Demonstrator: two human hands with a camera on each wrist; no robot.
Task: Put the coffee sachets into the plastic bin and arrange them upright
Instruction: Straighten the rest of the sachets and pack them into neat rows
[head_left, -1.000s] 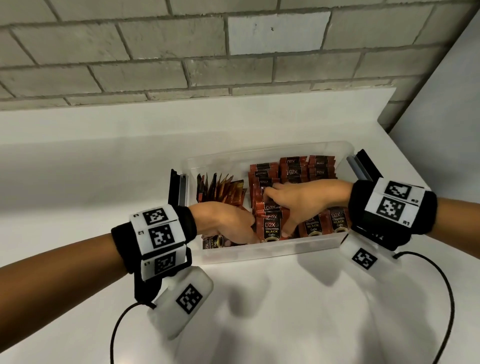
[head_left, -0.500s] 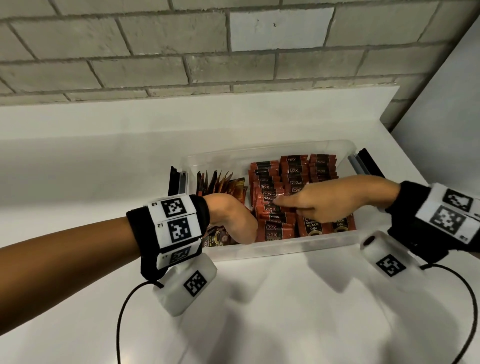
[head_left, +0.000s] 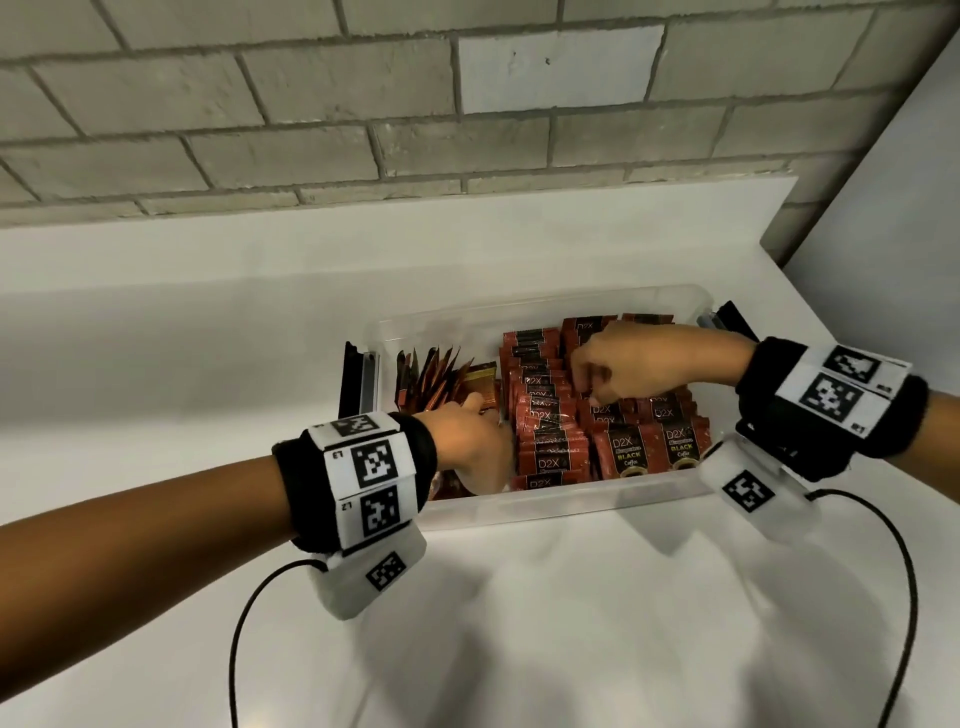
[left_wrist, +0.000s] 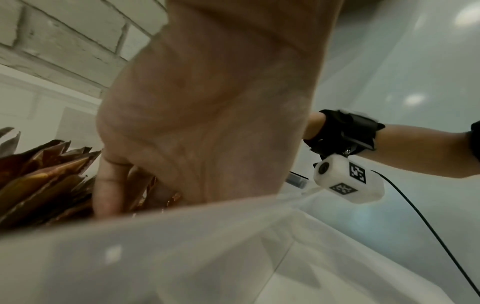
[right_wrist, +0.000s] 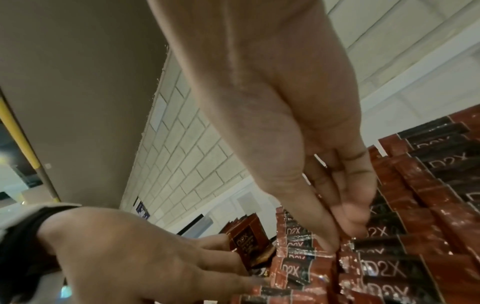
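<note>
A clear plastic bin sits on the white counter. Red D2X coffee sachets stand in packed rows across its middle and right. Brown and gold sachets lean at its left end. My left hand reaches into the gap between the two groups, and its straight fingers press against the side of the red rows. My right hand hovers over the middle rows. Its thumb and curled fingertips pinch the top of a red sachet. The left wrist view shows the left hand's fingers among the gold sachets.
Black latch handles stick out at the bin's left end and right end. A brick wall rises behind the counter, and a plain wall closes in at the right. Black cables trail from both wrists over the near counter.
My right hand has moved from the front rows back over the middle ones, and its fingers have curled down onto the sachet tops. My left hand stays in the gap, slightly farther in.
</note>
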